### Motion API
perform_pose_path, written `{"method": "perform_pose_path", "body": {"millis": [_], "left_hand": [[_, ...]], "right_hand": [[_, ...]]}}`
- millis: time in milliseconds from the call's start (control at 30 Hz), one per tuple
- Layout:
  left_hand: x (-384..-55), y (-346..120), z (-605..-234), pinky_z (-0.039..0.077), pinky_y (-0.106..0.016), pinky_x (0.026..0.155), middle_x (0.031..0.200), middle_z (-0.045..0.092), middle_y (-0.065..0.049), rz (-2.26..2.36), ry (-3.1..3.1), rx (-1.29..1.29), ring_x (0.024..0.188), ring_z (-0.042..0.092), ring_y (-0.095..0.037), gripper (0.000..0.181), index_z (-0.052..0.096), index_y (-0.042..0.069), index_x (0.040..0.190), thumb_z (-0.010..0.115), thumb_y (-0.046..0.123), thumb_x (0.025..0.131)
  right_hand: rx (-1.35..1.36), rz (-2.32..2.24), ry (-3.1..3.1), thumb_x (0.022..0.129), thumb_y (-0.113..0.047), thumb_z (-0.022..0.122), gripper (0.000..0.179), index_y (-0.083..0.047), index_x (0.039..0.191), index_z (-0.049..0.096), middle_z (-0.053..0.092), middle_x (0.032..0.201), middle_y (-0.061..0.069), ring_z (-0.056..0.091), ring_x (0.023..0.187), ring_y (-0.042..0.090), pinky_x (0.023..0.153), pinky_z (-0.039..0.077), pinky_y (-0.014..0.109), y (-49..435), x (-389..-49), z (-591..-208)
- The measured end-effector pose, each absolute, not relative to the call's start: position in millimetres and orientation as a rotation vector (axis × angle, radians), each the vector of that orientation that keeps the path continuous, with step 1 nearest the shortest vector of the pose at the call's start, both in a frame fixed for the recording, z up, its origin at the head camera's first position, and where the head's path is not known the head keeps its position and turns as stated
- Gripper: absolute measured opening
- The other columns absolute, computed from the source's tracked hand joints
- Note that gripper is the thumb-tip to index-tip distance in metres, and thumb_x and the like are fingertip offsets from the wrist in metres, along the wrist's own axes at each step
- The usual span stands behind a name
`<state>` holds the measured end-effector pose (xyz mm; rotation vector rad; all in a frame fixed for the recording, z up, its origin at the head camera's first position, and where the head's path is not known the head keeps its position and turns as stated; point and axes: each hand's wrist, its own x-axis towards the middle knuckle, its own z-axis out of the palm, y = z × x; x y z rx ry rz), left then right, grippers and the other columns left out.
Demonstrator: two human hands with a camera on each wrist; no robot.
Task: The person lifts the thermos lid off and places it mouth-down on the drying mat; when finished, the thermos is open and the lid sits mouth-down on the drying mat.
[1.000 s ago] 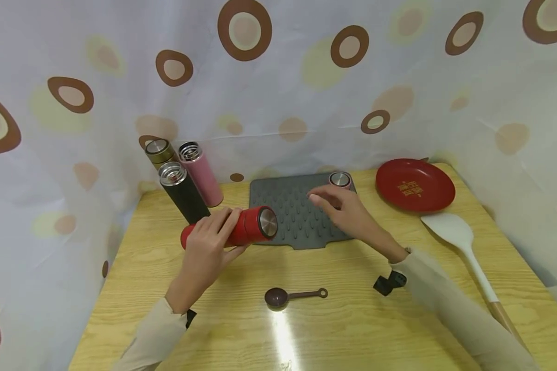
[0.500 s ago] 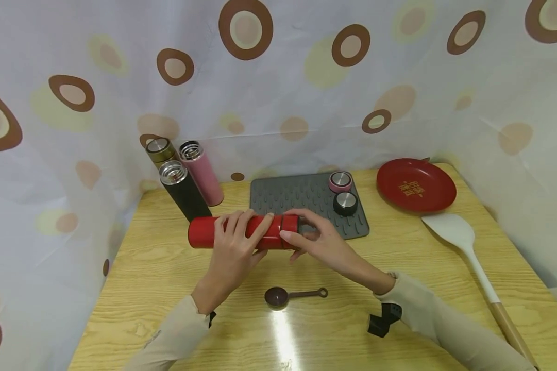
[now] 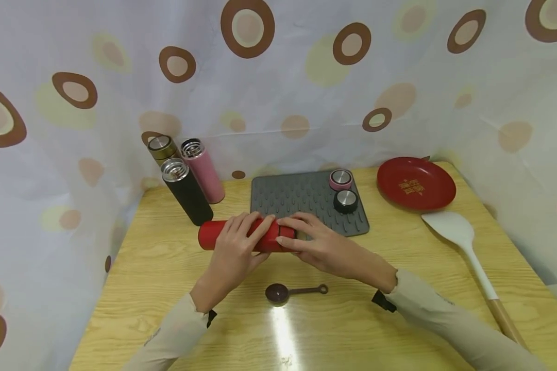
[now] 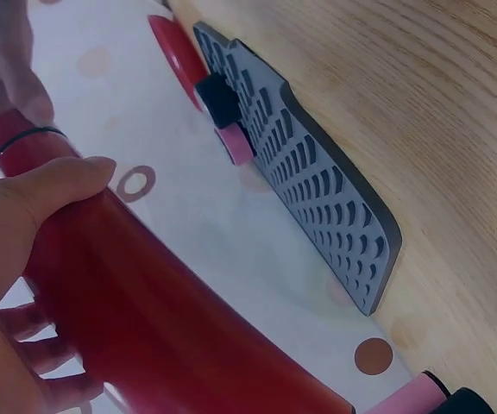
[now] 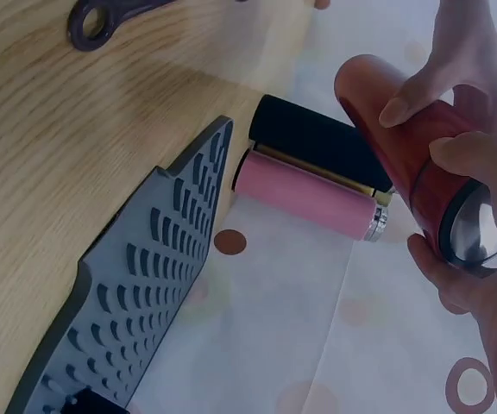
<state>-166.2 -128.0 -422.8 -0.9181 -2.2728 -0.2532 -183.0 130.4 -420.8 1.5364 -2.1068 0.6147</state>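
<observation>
A red thermos [image 3: 213,235] lies sideways in the air over the table, its lid end pointing right. My left hand [image 3: 235,247] grips its body, fingers over the top and thumb below. The thermos lid [image 5: 443,197], red with a silver end disc, is on the bottle, and my right hand [image 3: 322,245] grips it between thumb and fingers. In the left wrist view a dark ring marks the seam between lid and body. Behind the left hand stand a lidless black thermos [image 3: 187,198], a lidless pink thermos [image 3: 205,175] and a gold thermos [image 3: 162,147] with its lid on.
A grey drying mat [image 3: 287,196] lies behind the hands, bearing a pink lid [image 3: 340,179] and a black lid [image 3: 345,201]. At right are a red plate [image 3: 433,183] and a white spatula [image 3: 463,242]. A brown measuring spoon [image 3: 278,292] lies in front.
The left hand has brought the red thermos rightward and levelled it. My right hand has come from near the mat's lids to the red thermos and taken hold of its lid.
</observation>
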Motion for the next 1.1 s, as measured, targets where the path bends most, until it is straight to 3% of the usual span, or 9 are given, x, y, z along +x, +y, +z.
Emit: {"method": "perform_pose_path", "body": {"millis": [300, 633, 800, 933, 1100], "left_hand": [[-168.0, -132.1, -418.0, 0.057, -0.051, 0.1, 0.125, 0.069, -0.018, -0.211, -2.278, -0.955, 0.111, 0.068, -0.037, 0.077, 0.068, 0.011, 0.136, 0.101, 0.03, 0.069], [-167.2, -134.1, -425.9, 0.058, -0.048, 0.098, 0.122, 0.07, -0.017, -0.289, -2.338, -0.953, 0.11, 0.069, -0.035, 0.073, 0.069, 0.011, 0.136, 0.099, 0.027, 0.071], [-167.5, -133.3, -428.3, 0.059, -0.048, 0.097, 0.12, 0.07, -0.016, -0.305, -2.344, -0.955, 0.109, 0.069, -0.035, 0.073, 0.069, 0.012, 0.135, 0.1, 0.027, 0.07], [-169.1, -128.4, -426.7, 0.058, -0.048, 0.097, 0.12, 0.069, -0.016, -0.306, -2.333, -0.958, 0.109, 0.068, -0.034, 0.073, 0.067, 0.013, 0.137, 0.098, 0.028, 0.073], [-168.9, -124.6, -424.6, 0.058, -0.047, 0.098, 0.12, 0.068, -0.015, -0.281, -2.309, -0.946, 0.107, 0.067, -0.034, 0.071, 0.068, 0.014, 0.136, 0.097, 0.029, 0.074]], "right_hand": [[1.564, 0.482, -2.057, 0.075, 0.008, 0.088, 0.074, -0.016, 0.14, 0.061, 0.054, 0.146, 0.017, 0.054, 0.128, 0.041, 0.081, 0.063, 0.04, 130.5, -185.4, -422.2], [1.574, 0.67, -2.163, 0.077, 0.001, 0.09, 0.059, -0.015, 0.13, 0.068, 0.055, 0.144, 0.016, 0.052, 0.13, 0.035, 0.095, 0.06, 0.043, 127.4, -188.9, -423.4], [1.51, 0.998, -2.402, 0.084, -0.012, 0.088, 0.056, -0.018, 0.133, 0.062, 0.044, 0.148, 0.012, 0.044, 0.136, 0.029, 0.103, 0.053, 0.049, 124.7, -187.0, -419.6], [1.325, 1.418, -2.489, 0.094, -0.024, 0.079, 0.049, -0.019, 0.133, 0.05, 0.037, 0.143, 0.009, 0.041, 0.132, 0.026, 0.098, 0.054, 0.047, 117.1, -185.8, -416.1], [1.149, 1.272, -2.498, 0.096, -0.032, 0.069, 0.047, -0.012, 0.13, 0.042, 0.04, 0.134, 0.014, 0.051, 0.117, 0.028, 0.084, 0.059, 0.039, 106.7, -186.5, -417.8]]}}
